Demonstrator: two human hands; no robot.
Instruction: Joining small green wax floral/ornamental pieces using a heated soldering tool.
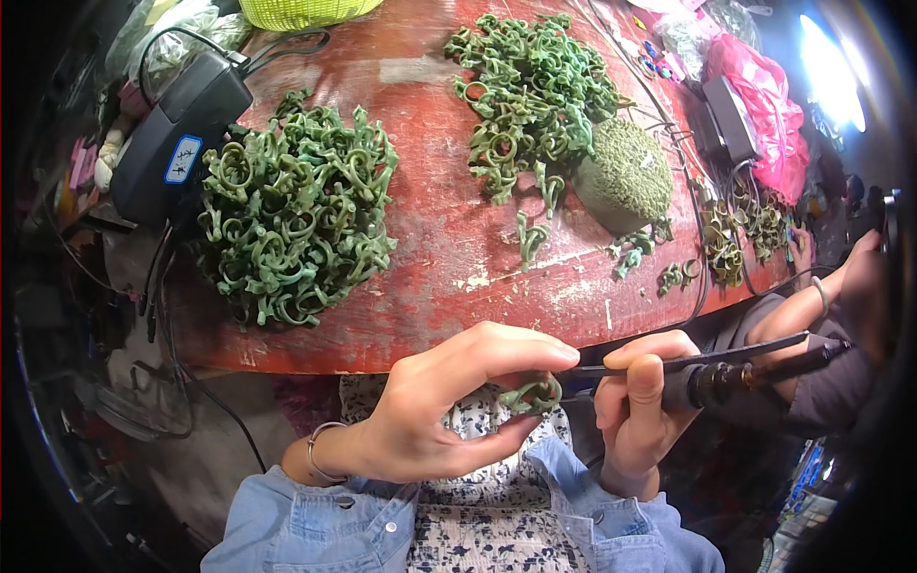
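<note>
My left hand (449,401) is closed in a pinch on a small green wax-like ring (531,393), held just beyond the table's near edge over my lap. My right hand (642,401) grips a thin black pen-like tool (755,352). Its dark, narrow end reaches between my left fingers, close to the ring; whether it touches cannot be made out. A thicker black handle part (707,384) lies alongside the tool by my right fingers. Ahead on the left is a heaped block of green rings (298,215), and a looser pile of green rings (535,91) lies farther right.
A grainy green mound (626,172) sits beside the far pile on the worn red table (430,239). A black box-shaped device (181,129) with cables stands left. A yellow-green basket (310,11) and pink bag (759,105) lie farther back. Another person's forearm (802,310) is at right.
</note>
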